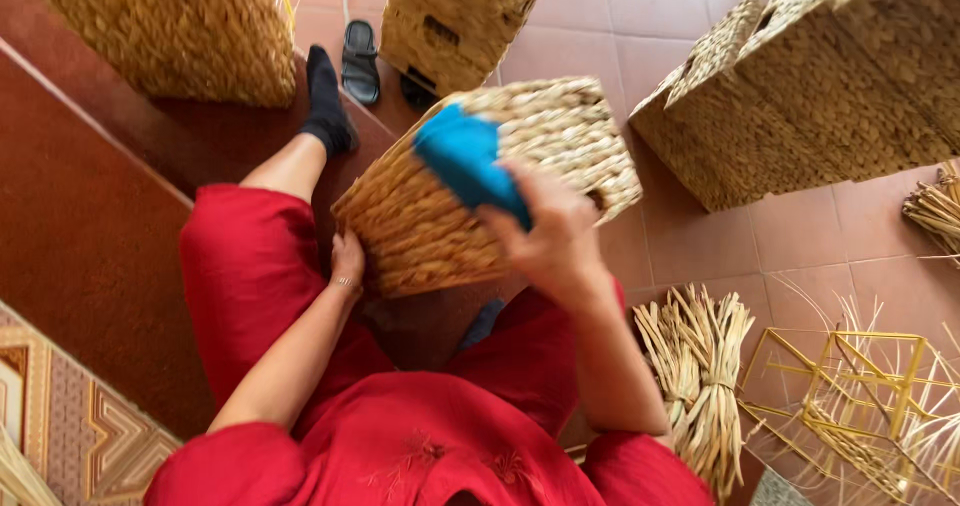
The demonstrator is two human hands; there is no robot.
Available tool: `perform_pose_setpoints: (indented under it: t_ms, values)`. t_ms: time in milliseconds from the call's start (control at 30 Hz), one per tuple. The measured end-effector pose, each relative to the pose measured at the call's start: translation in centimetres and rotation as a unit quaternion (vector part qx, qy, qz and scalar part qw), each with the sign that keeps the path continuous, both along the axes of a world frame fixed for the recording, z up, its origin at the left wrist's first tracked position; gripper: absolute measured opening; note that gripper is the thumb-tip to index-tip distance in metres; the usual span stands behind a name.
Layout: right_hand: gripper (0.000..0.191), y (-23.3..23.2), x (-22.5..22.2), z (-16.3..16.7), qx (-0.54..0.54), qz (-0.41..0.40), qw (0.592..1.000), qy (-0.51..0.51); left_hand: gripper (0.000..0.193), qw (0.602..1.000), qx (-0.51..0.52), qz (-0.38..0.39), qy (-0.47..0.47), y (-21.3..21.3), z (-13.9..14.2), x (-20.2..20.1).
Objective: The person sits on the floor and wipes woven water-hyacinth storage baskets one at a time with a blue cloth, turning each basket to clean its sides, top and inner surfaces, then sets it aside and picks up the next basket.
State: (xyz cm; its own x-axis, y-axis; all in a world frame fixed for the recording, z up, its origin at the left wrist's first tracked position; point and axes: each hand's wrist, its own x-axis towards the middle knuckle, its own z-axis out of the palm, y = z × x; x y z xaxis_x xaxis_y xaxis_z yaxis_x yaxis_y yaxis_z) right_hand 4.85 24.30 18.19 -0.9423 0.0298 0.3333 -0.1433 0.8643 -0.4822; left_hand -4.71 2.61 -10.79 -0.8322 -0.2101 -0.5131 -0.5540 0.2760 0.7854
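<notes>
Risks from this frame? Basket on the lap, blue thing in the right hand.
1. The woven basket rests tilted on the lap, steadied only by the left hand at its lower edge; pressure from above might tip it off.
2. The right hand presses a blue cloth-like item onto the rough weave; it may snag on the fibres.
3. The straw bundle lies close to the right elbow and might get knocked.

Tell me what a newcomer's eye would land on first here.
First the bright blue cloth at centre, pressed by the right hand against a woven basket that the left hand steadies from below. Then the red clothing filling the bottom, and the stacked woven baskets at upper right above a yellow wire frame.
</notes>
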Motion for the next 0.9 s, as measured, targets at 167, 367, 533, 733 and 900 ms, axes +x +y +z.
perform_pose_setpoints:
  t_ms: [167, 367, 533, 733, 900]
  values:
    - [0.048, -5.6, 0.8, -2.0, -0.011, 0.068, 0.998, 0.011, 0.061, 0.933, 0.233, -0.050, 0.270, -2.6, 4.2, 0.9]
    - [0.040, -11.8, 2.4, -4.1, 0.031, 0.124, 0.992, 0.004, 0.049, 0.876, 0.362, -0.091, 0.304, -7.6, 13.3, -0.3]
    - [0.044, -9.8, 2.2, -5.6, 0.031, 0.086, 0.995, 0.025, 0.035, 0.887, 0.249, -0.158, 0.354, -7.3, 12.7, -2.0]
    - [0.048, -1.9, -2.2, -6.3, 0.097, -0.062, 0.993, 0.004, 0.018, 0.873, 0.299, -0.100, 0.372, -5.9, 8.9, -3.7]
    - [0.044, 4.0, -6.0, -6.4, 0.119, -0.230, 0.964, -0.054, 0.017, 0.881, 0.174, -0.130, 0.420, -4.9, 9.4, -2.1]
